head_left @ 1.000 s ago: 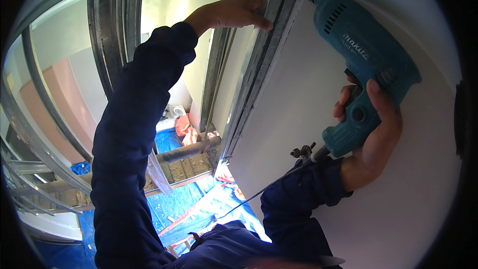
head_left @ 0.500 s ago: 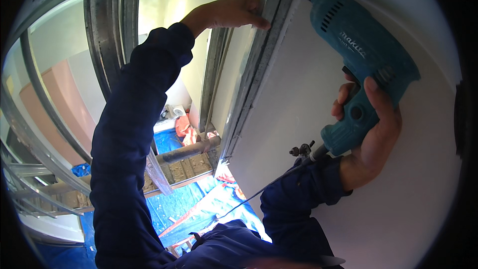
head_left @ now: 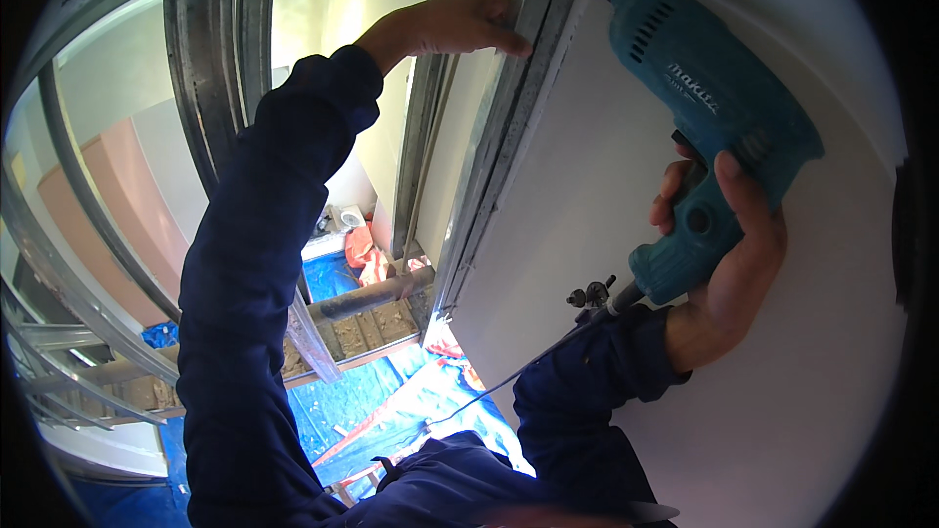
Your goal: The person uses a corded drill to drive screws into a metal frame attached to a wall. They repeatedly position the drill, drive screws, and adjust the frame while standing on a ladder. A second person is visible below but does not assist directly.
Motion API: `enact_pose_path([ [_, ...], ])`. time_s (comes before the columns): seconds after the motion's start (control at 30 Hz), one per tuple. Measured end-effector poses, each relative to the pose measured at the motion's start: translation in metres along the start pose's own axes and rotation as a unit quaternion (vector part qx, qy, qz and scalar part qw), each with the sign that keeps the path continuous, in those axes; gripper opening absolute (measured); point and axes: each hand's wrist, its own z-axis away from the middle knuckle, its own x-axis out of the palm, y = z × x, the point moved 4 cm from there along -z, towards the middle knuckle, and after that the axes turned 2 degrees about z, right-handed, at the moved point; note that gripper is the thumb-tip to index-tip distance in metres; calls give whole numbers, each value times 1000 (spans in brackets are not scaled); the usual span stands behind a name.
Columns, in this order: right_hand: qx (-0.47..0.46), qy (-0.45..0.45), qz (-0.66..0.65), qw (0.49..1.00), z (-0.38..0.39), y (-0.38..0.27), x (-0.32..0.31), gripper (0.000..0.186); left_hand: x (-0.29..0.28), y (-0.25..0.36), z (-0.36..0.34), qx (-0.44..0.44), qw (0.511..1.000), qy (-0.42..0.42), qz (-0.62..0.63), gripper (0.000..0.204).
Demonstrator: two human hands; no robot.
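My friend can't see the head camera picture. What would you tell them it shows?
A right hand holds a teal power drill, its front end near the top of a metal stud that the left hand grips. Blue sheeting lies below.

One left hand [head_left: 455, 23] and one right hand [head_left: 740, 259] are counted, two in all. Two navy sleeves [head_left: 259, 205] are tallied. One teal power drill [head_left: 709, 78], one cord [head_left: 514, 374] and one chuck key [head_left: 592, 294] are recorded. At least five metal studs [head_left: 509, 122] are counted; the exact number is obscured by one sleeve. Blue sheeting [head_left: 328, 416] is seen in at least three patches.
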Motion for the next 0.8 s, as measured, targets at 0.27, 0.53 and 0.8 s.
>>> enact_pose_path([
  [0.27, -1, 15, 5, 1000, 2, 1, 1, 49, -1, 1, 1, 3, 1000, -3, 3, 49],
  [0.53, 3, 8, 0, 1000, 2, 1, 1, 47, -1, 0, 1, 0, 1000, -7, -9, 48],
  [0.8, 22, 0, -15, 1000, 4, 2, 1, 45, -2, -2, 1, -12, 1000, -9, -18, 50],
])
